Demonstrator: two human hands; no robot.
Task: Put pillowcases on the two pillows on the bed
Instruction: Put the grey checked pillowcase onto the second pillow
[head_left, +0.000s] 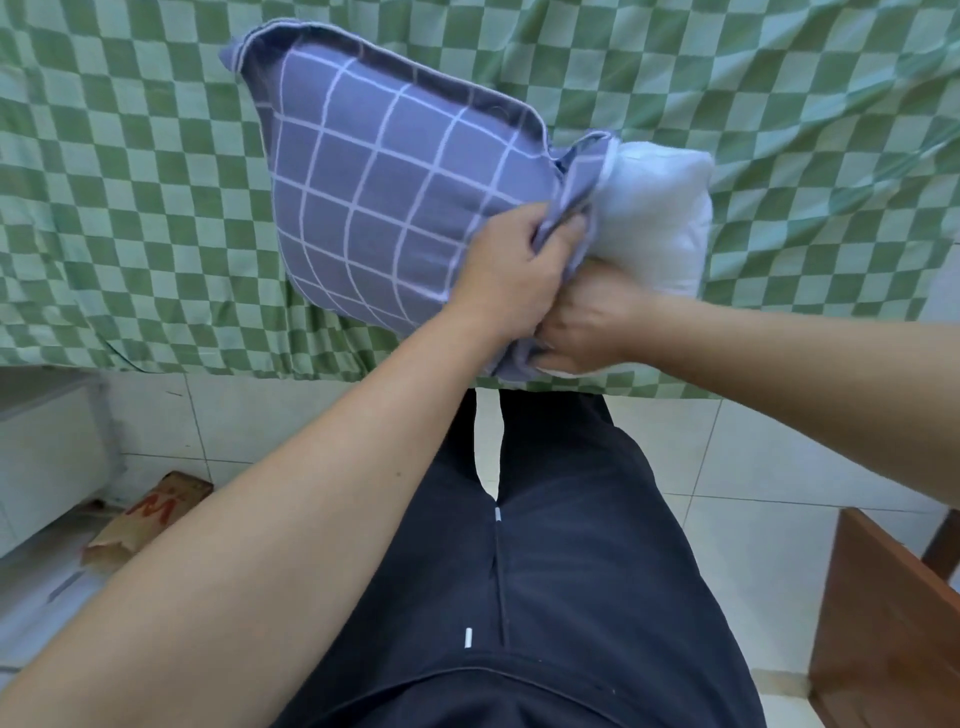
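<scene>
Since the pillow (657, 208) is soft and light, left hand (511, 275) bunches the case (384, 197) hem; right hand (587, 322) at 5 o'clock clutches fabric too, grab there.

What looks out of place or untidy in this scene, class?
A brown paper bag lies crumpled on the tiled floor at lower left, like litter. The white pillow also sticks partly out of the purple checked pillowcase.
</scene>
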